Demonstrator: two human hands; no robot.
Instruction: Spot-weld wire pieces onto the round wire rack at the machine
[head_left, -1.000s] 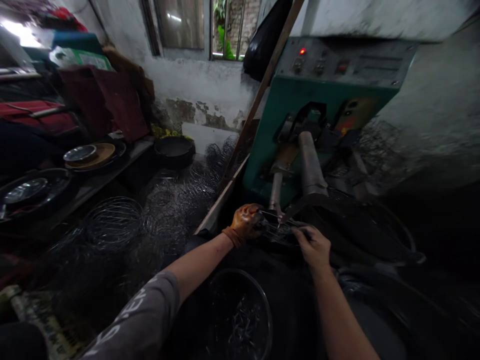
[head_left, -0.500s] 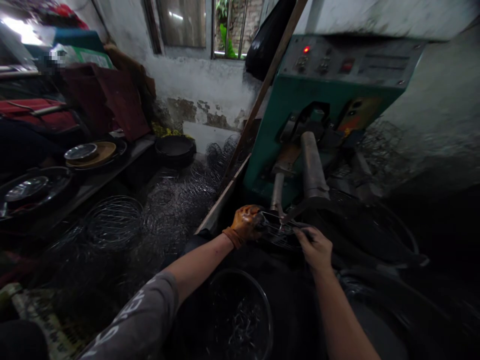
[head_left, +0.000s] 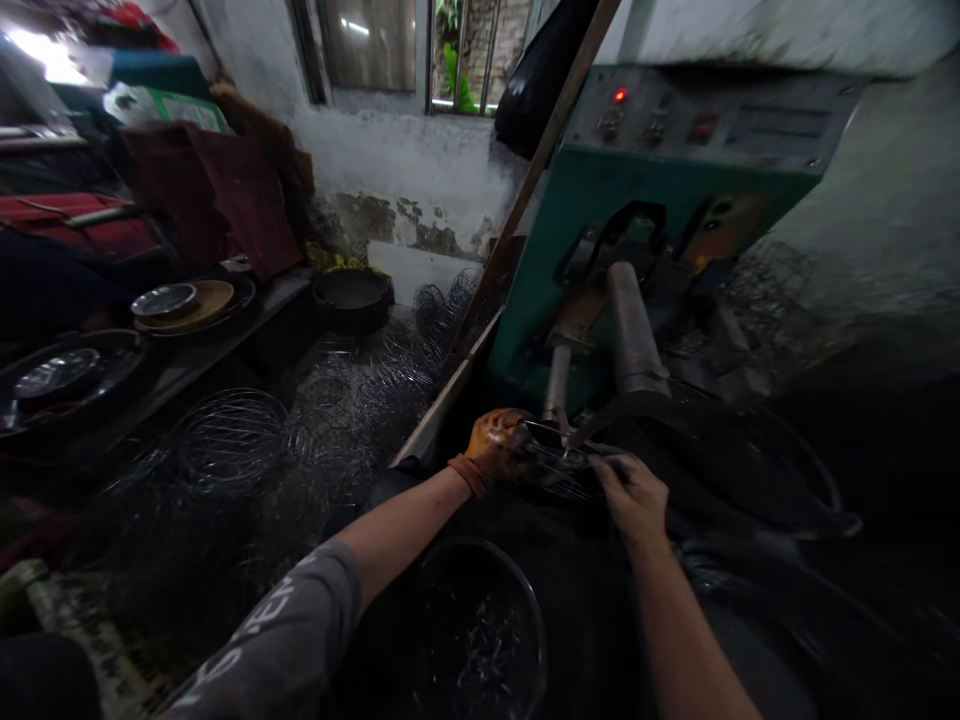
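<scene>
My left hand [head_left: 496,447], in an orange glove, is curled tight on the left rim of a small wire frame [head_left: 561,462], and my bare right hand [head_left: 636,494] pinches its right rim between thumb and fingers. The frame lies flat between them, right under the tips of the green machine [head_left: 637,215].

Room here is tight. The machine's thick grey arm [head_left: 631,330] comes down just over the frame, and a thinner rod [head_left: 556,385] ends almost at my left knuckles, so there is hardly any gap upward or forward. On my left a wooden plank edge [head_left: 442,400] runs diagonally from the machine toward me and walls off that side close to my wrist. A long wooden pole [head_left: 536,165] leans up past the machine's left corner. To my right the dark hoops and rims [head_left: 780,480] crowd near my right hand; it is too dim there to tell how they are stacked.

The open way is back toward me: below my forearms sits a dark round basin [head_left: 480,630] with short wire offcuts in it, its rim well clear of both hands.

Beyond the plank, a heap of round wire cages [head_left: 232,440] fills the floor, with a black pan [head_left: 351,297] behind them. Farther left a low bench [head_left: 187,370] carries metal dishes [head_left: 163,300]. A barred window [head_left: 450,50] is in the wall above.
</scene>
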